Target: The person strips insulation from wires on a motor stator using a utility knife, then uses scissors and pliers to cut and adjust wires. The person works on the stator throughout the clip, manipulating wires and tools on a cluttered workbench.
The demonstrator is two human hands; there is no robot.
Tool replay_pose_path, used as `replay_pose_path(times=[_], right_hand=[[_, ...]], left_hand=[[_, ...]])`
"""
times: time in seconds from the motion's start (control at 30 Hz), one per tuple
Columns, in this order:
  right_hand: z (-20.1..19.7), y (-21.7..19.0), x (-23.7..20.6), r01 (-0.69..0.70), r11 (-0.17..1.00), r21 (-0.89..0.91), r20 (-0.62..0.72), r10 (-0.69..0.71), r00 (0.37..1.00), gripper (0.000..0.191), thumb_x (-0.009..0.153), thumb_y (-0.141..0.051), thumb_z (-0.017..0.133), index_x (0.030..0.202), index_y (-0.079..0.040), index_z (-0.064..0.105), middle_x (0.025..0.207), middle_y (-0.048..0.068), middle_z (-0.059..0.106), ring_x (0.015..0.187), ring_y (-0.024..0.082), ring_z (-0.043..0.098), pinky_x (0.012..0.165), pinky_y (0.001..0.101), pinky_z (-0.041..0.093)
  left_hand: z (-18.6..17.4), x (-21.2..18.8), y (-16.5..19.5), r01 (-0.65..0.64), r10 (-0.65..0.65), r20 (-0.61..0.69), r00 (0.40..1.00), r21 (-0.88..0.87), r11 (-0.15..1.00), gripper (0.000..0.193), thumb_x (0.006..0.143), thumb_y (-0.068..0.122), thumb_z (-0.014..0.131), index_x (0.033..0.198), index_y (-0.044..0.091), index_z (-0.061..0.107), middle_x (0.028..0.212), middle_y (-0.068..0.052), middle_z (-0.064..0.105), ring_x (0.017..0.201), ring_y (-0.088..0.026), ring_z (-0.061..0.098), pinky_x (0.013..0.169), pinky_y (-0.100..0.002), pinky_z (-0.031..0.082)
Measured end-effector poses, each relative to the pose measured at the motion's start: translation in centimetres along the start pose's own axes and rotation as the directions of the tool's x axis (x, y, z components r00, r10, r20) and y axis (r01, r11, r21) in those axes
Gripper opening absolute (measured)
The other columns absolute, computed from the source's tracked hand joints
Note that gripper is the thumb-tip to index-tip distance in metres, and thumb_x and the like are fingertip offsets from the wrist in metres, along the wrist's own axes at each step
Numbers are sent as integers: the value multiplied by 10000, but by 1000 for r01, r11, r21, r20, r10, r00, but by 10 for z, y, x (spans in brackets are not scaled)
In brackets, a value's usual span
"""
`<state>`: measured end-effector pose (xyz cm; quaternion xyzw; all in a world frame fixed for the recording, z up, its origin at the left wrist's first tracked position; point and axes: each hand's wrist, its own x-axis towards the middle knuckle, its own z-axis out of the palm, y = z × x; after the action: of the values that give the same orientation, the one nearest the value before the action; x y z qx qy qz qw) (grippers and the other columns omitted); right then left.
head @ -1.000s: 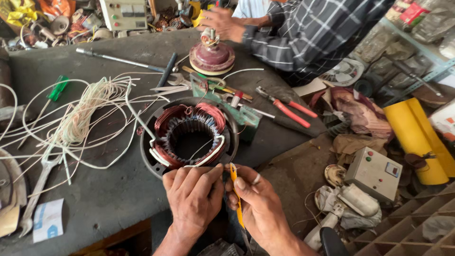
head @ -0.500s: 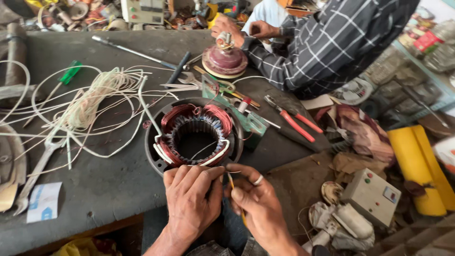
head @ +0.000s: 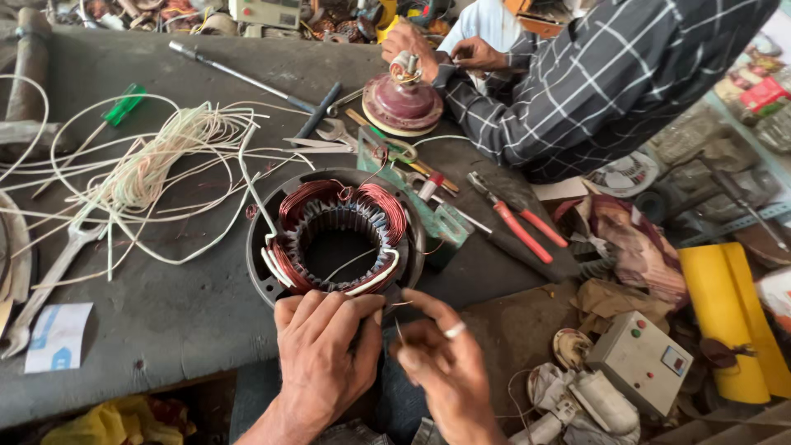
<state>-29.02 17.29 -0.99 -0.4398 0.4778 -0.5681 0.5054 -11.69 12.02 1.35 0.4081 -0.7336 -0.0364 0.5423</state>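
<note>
A round motor stator with copper windings and white sleeving lies near the front edge of the dark workbench. My left hand rests against the stator's near rim, fingers curled together. My right hand, a ring on one finger, sits just right of it and pinches a thin wire or needle-like piece that points up toward the windings. What the left fingers hold is hidden.
A tangle of white wire covers the bench's left. Red-handled pliers, a spanner and a green block lie behind the stator. A person in a checked shirt handles a maroon motor part. A grey switch box sits lower right.
The yellow-handled tool seen in my right hand earlier is out of sight. Both hands stay at the stator's near rim. The view has shifted, so the stator sits a little lower.
</note>
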Motion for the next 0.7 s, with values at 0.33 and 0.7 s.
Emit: replay_pose_path(times=[0.33, 0.7], right_hand=[[-28, 0, 0, 338, 914, -223, -275, -391, 878, 288, 953, -11, 682, 1234, 49, 670, 1043, 76, 717, 924, 126, 654, 855, 254, 544], [-6, 28, 13, 192, 978, -84, 66, -186, 980, 362, 857, 93, 726, 1212, 28, 700, 1068, 137, 716, 963, 165, 677, 884, 278, 542]], left_hand=[[-5, 3, 0, -2, 2, 37, 999, -14, 1000, 195, 816, 96, 765, 999, 142, 716, 788, 45, 623, 717, -159, 576, 759, -344, 379], [-5, 2, 1, 27, -26, 28, 999, -28, 999, 182, 837, 99, 764, 1005, 148, 715, 791, 52, 619, 723, -162, 569, 770, -343, 383]])
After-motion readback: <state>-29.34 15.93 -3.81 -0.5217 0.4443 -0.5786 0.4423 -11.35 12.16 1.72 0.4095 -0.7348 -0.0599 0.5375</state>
